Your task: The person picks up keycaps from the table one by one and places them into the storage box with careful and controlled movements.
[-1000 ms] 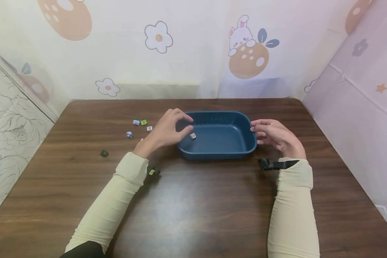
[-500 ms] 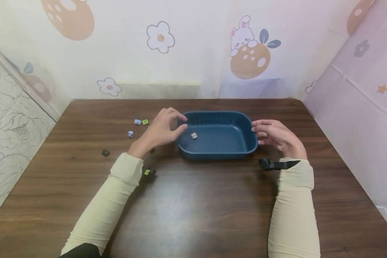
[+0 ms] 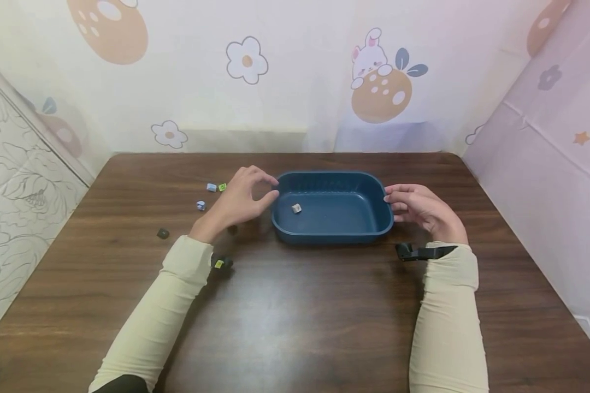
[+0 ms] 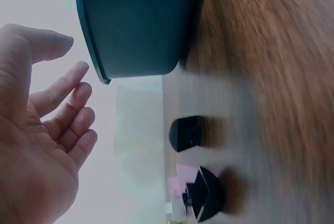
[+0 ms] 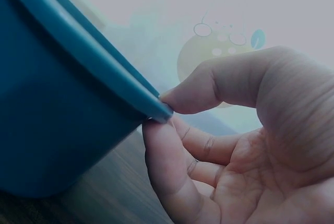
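A dark blue rectangular plastic basin (image 3: 334, 237) stands on the table, with one small whitish keycap (image 3: 296, 208) inside near its left end. My right hand (image 3: 423, 210) pinches the basin's right rim between thumb and fingers, plain in the right wrist view. Just off the left rim is my left hand (image 3: 238, 199), thumb and fingers apart with nothing between them; the left wrist view shows a gap to the basin wall (image 4: 138, 25). Left of that hand lie light blue keycaps (image 3: 201, 206), a green keycap (image 3: 222, 187) and a black keycap (image 3: 163, 233).
Under the left hand, dark keycaps (image 4: 186, 133) and a pink one (image 4: 183, 174) lie on the wooden table (image 3: 285, 327). A patterned cloth (image 3: 295, 93) hangs behind the table's back edge. Black wrist cameras (image 3: 405, 251) jut inward from both sleeves.
My left hand has drawn back leftward from over the basin to beside its left rim, uncovering the whitish keycap lying inside. The right hand keeps its hold on the right rim.
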`<state>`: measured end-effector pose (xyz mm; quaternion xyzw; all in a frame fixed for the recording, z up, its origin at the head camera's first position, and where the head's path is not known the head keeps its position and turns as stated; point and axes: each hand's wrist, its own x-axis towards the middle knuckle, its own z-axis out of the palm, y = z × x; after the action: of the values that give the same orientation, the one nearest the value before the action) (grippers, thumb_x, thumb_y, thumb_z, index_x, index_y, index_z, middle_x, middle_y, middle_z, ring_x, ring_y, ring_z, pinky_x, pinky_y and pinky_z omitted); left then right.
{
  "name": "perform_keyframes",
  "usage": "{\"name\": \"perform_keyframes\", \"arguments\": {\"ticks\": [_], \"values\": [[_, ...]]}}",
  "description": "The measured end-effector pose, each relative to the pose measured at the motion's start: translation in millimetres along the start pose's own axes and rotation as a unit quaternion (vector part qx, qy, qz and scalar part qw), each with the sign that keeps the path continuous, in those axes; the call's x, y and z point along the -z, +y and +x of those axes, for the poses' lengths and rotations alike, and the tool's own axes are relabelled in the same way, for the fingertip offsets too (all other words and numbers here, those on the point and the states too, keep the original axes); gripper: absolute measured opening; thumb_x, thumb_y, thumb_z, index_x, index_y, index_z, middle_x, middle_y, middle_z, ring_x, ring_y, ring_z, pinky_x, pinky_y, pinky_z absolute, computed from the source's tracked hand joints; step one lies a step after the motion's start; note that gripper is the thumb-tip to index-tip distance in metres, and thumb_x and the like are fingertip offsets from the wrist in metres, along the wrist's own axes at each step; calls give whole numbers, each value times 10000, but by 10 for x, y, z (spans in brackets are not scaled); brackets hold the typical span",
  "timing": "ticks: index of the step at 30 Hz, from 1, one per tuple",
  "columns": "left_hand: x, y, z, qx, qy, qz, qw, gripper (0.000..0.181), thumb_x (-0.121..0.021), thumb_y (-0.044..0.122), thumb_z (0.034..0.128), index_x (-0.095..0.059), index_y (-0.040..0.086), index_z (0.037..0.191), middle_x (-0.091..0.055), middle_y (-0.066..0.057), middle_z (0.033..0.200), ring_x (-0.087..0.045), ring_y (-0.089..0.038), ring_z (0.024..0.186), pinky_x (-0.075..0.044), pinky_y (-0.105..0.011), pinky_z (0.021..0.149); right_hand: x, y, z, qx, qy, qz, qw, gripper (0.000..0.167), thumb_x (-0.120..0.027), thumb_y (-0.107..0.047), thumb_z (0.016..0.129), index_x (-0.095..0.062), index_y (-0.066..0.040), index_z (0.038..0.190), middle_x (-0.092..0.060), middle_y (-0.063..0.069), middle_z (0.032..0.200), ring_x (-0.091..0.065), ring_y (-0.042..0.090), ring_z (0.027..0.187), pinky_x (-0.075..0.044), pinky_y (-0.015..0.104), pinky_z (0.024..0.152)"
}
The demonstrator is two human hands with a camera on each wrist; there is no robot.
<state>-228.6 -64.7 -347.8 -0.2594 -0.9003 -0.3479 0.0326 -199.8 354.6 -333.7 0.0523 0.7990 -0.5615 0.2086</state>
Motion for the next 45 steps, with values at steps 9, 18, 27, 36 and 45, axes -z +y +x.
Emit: {"name": "perform_keyframes", "arguments": {"ticks": [9, 18, 27, 36, 45], "values": [[95, -90, -66, 248, 79, -87, 9996, 328, -714, 359, 990, -745, 154, 1244, -659, -50, 1280, -510, -266, 1282, -458, -517, 1107, -1, 9, -15, 159, -25, -101, 9998, 517, -568, -199, 1082, -434, 41, 1520, -719, -170, 987, -687, 21, 861, -614, 229, 821], [153, -207, -132, 288, 190, 28, 9994, 348, -695, 340, 995, -742, 101, 1244, -662, -98, 1285, -522, -307, 1272, -462, -540, 1063, 15, 8, -14, 87, 2, -92, 9999, 520, -572, -195, 1082, -428, 33, 1527, -718, -174, 993, -697, 18, 878, -615, 226, 823], [250, -301, -201, 263, 323, 66, 9991, 334, -719, 296, 979, -753, 79, 1231, -684, -115, 1261, -535, -326, 1271, -432, -534, 1107, 24, 19, -8, 175, 6, -144, 9997, 497, -565, -188, 1081, -446, 38, 1508, -709, -175, 986, -681, 15, 864, -612, 235, 820], [262, -404, -256, 367, 184, 253, 9988, 341, -716, 284, 982, -746, 66, 1242, -681, -130, 1273, -537, -339, 1237, -449, -512, 1035, 30, 10, -4, -30, 48, -89, 9999, 545, -564, -179, 1083, -397, 29, 1558, -709, -212, 998, -699, -4, 894, -609, 215, 814], [322, -491, -330, 471, 178, 287, 9983, 354, -693, 302, 989, -741, 69, 1251, -667, -136, 1289, -528, -352, 1258, -438, -554, 1069, 20, 28, -6, 133, 12, -59, 9999, 501, -556, -185, 1090, -430, 42, 1518, -722, -171, 935, -670, 13, 822, -622, 230, 803]]}}
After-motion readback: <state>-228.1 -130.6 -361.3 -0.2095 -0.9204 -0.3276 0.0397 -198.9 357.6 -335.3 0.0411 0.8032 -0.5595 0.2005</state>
